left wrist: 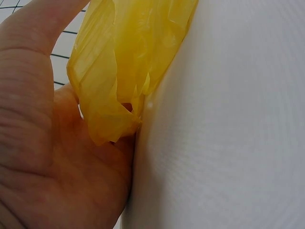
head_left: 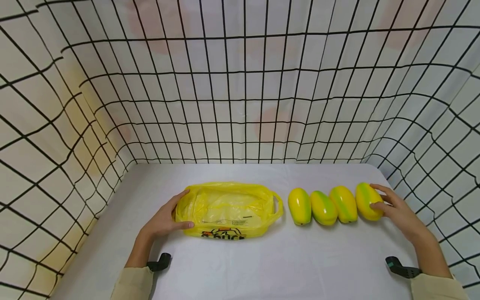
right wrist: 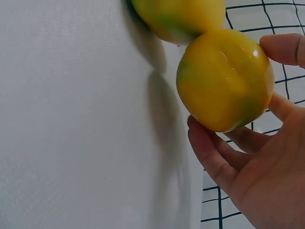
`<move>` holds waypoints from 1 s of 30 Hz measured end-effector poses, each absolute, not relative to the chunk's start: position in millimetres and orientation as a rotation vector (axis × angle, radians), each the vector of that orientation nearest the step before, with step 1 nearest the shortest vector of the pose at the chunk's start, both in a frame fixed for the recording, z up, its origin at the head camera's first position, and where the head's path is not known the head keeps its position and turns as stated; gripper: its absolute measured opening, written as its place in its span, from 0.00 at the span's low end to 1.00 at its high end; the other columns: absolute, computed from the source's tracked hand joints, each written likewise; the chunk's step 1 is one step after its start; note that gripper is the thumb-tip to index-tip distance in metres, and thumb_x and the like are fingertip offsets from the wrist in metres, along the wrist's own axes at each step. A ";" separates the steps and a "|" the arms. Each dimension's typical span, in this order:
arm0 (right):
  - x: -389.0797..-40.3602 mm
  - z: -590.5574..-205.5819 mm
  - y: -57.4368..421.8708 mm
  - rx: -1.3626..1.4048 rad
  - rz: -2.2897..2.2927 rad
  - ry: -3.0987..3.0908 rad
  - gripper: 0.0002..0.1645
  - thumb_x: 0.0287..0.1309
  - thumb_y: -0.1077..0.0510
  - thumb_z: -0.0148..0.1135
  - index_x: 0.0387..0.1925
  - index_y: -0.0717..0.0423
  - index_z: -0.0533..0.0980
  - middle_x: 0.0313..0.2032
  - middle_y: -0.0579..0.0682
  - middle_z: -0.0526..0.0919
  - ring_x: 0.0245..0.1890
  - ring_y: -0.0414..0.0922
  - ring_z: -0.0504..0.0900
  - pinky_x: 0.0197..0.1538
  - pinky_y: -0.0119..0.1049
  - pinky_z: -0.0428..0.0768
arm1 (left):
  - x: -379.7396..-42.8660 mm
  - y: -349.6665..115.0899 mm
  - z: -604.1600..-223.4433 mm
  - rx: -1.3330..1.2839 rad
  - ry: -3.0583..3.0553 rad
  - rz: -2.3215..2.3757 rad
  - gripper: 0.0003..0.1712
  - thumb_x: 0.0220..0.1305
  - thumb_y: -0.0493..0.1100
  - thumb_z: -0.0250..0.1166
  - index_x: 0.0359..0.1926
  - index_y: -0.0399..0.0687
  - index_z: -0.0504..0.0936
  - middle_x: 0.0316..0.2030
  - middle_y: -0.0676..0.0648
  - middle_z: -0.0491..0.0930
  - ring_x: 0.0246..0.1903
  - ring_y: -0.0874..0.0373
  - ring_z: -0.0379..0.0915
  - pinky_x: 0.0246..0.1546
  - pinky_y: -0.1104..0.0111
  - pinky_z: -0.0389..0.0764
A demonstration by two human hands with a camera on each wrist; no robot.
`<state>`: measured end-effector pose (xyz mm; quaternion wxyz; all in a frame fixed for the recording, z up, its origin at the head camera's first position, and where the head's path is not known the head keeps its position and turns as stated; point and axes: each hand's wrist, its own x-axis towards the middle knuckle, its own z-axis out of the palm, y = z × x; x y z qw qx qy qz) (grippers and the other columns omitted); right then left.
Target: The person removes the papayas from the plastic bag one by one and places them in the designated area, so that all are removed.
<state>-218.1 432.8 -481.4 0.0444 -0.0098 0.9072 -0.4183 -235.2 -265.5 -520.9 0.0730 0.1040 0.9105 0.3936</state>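
A yellow plastic bag lies on its side, with dark printed lettering and a cartoon on its near side and a handle loop on the right. My left hand holds its left end, thumb in front and fingers behind; in the left wrist view crumpled yellow film sits inside the curve of that hand. On the right, my right hand grips the rightmost yellow-green mango between thumb and fingers. The right wrist view shows fingertips around the rounded end of this glossy mango.
Several more mangoes stand in a row between bag and right hand: one nearest the bag, another, and one beside the held fruit. A white tabletop lies beneath. Black-gridded white cloth walls the back and sides.
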 end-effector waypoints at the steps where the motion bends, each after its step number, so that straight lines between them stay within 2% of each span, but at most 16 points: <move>1: -218.6 -481.6 433.0 -0.020 -1.265 2.767 0.41 0.78 0.46 0.52 0.83 0.41 0.48 0.77 0.70 0.50 0.58 0.36 0.63 0.49 0.30 0.73 | -235.2 -265.4 -521.1 0.314 2.735 1.182 0.68 0.44 0.67 0.79 0.82 0.66 0.51 0.81 0.43 0.53 0.79 0.37 0.50 0.75 0.34 0.53; 3: -219.5 -482.6 433.7 -0.005 -1.247 2.758 0.42 0.78 0.45 0.52 0.83 0.39 0.46 0.77 0.71 0.51 0.58 0.38 0.64 0.50 0.31 0.71 | -235.2 -265.2 -521.2 0.318 2.735 1.186 0.68 0.44 0.67 0.79 0.82 0.66 0.51 0.81 0.43 0.53 0.79 0.37 0.50 0.75 0.34 0.53; 6: -220.4 -485.1 434.6 -0.003 -1.243 2.743 0.43 0.78 0.45 0.52 0.83 0.42 0.45 0.75 0.72 0.53 0.56 0.33 0.64 0.50 0.32 0.72 | -235.1 -265.3 -521.3 0.324 2.740 1.190 0.68 0.44 0.67 0.79 0.82 0.66 0.52 0.81 0.43 0.54 0.79 0.37 0.50 0.75 0.33 0.53; 9: -220.5 -487.5 434.3 0.007 -1.252 2.719 0.44 0.78 0.45 0.51 0.83 0.48 0.44 0.75 0.73 0.54 0.55 0.33 0.64 0.54 0.43 0.76 | -235.0 -265.2 -521.2 0.328 2.746 1.191 0.68 0.44 0.67 0.79 0.82 0.65 0.52 0.81 0.43 0.54 0.78 0.37 0.51 0.74 0.33 0.54; 12: -220.4 -488.8 432.3 0.039 -1.280 2.682 0.45 0.78 0.44 0.50 0.82 0.54 0.42 0.75 0.76 0.53 0.60 0.48 0.67 0.59 0.62 0.74 | -234.8 -264.5 -520.6 0.324 2.743 1.205 0.67 0.44 0.66 0.80 0.81 0.65 0.53 0.80 0.42 0.54 0.78 0.38 0.52 0.75 0.34 0.55; 15: -220.4 -489.0 429.9 0.070 -1.321 2.643 0.47 0.78 0.43 0.50 0.82 0.58 0.40 0.75 0.78 0.50 0.65 0.65 0.61 0.64 0.74 0.65 | -234.6 -263.2 -519.7 0.321 2.737 1.228 0.67 0.43 0.66 0.80 0.81 0.64 0.53 0.80 0.42 0.53 0.78 0.39 0.52 0.75 0.36 0.56; 18: -220.5 -489.2 428.5 0.075 -1.347 2.625 0.48 0.78 0.43 0.50 0.81 0.61 0.39 0.75 0.79 0.48 0.68 0.70 0.56 0.66 0.77 0.61 | -234.7 -262.5 -519.3 0.325 2.733 1.248 0.67 0.43 0.65 0.80 0.80 0.63 0.53 0.81 0.42 0.52 0.78 0.39 0.52 0.76 0.37 0.56; 30: -223.0 -496.6 429.8 0.087 -1.373 2.603 0.48 0.78 0.42 0.48 0.81 0.60 0.38 0.76 0.78 0.42 0.70 0.74 0.51 0.67 0.79 0.57 | -236.0 -264.3 -521.6 0.375 2.753 1.267 0.68 0.43 0.64 0.81 0.80 0.59 0.53 0.80 0.42 0.53 0.78 0.39 0.52 0.75 0.36 0.55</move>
